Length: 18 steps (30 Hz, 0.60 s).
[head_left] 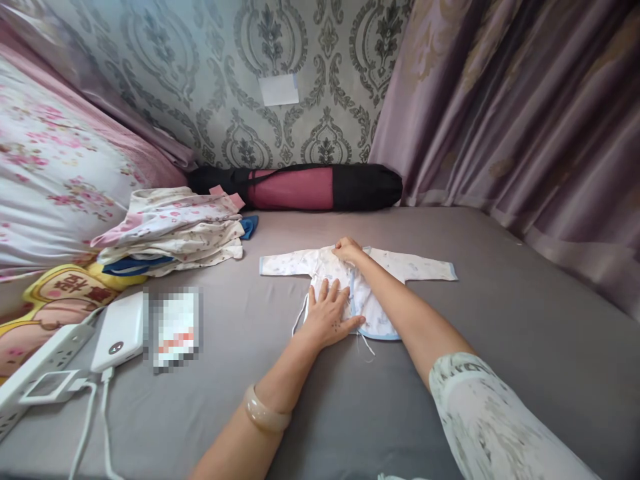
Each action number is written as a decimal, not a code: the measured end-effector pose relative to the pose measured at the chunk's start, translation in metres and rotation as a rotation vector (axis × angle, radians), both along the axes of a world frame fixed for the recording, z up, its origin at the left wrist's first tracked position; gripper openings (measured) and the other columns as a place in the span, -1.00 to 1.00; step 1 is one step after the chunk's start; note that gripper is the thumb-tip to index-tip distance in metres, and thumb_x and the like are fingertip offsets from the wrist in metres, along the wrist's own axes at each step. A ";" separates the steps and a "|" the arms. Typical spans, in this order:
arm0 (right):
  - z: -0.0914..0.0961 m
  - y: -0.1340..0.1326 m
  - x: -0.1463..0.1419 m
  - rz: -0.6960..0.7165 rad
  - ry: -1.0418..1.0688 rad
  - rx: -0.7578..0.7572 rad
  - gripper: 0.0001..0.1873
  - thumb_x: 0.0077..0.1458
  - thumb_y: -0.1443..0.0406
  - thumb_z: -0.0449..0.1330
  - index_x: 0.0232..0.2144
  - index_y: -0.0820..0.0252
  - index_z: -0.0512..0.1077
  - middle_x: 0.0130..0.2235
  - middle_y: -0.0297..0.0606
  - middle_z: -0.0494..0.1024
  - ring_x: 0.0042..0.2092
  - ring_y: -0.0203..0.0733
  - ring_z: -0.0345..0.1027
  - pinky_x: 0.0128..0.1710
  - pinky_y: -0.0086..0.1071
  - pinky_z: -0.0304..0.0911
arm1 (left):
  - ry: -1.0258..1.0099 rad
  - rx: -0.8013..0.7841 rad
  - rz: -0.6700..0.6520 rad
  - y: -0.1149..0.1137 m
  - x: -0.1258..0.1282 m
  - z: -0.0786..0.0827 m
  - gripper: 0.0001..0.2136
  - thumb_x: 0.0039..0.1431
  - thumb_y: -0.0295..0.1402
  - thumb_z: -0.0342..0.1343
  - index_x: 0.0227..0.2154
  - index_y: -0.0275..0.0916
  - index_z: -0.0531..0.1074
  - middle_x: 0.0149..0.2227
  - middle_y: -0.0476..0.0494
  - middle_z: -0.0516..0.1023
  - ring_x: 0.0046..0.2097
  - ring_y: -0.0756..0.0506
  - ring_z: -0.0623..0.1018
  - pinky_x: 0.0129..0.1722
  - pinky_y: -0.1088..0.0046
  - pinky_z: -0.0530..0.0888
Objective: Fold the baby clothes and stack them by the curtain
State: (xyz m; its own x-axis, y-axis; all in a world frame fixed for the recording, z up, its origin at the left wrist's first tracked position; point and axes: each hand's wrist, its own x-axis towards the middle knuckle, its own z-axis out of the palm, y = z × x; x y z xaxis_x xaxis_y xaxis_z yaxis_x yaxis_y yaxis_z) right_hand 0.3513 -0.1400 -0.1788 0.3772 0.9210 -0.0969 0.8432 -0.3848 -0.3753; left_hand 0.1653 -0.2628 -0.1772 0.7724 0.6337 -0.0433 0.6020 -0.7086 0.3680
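Grey bed (pixel 500 320), patterned wallpaper and mauve curtain (pixel 525 120) behind.

Item: white baby shirt (pixel 370 310), laid face up mid-bed, sleeves spread to both sides.

Left hand (pixel 327 313): open, palm flat on the lower front, gripping nothing.

Right hand (pixel 347 250): fingers curled at the neckline; whether it pinches the cloth cannot be told.

Nearby: stack of folded clothes (pixel 175 230) to the left, power bank (pixel 119 331) nearer.

Handling note: smoothing likely goes best with the flat palm anchoring while the neckline is drawn taut, front panels and ties kept straight.
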 end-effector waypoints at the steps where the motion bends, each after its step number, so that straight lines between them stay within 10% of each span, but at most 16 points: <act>1: -0.002 -0.002 -0.002 -0.004 -0.017 0.022 -0.79 0.11 0.24 0.14 -0.22 0.11 0.53 -0.11 -0.20 0.57 -0.02 -0.08 0.39 -0.08 -0.33 0.22 | 0.006 -0.006 0.000 0.000 0.000 0.000 -0.20 0.14 0.25 -0.27 0.30 -0.17 0.04 0.38 -0.29 -0.09 0.37 -0.42 -0.21 0.24 -0.24 -0.20; 7: -0.017 -0.019 -0.020 0.002 -0.209 0.243 -0.67 0.29 0.26 -0.06 -0.05 0.22 0.42 0.03 -0.04 0.44 0.07 -0.06 0.26 0.07 -0.25 0.10 | 0.037 -0.047 -0.001 0.002 0.002 0.000 -0.16 0.12 0.26 -0.25 0.32 -0.22 0.00 0.39 -0.33 -0.15 0.37 -0.43 -0.24 0.24 -0.26 -0.22; 18: 0.011 -0.068 0.022 0.053 -0.170 0.197 -0.53 0.33 0.28 -0.19 0.20 0.26 0.20 0.25 -0.08 0.25 0.28 -0.11 0.04 0.22 -0.28 -0.08 | -0.077 0.059 0.070 -0.003 0.002 0.005 -0.31 0.24 0.13 -0.28 0.31 -0.19 0.00 0.37 -0.32 -0.04 0.38 -0.29 -0.13 0.29 -0.09 -0.17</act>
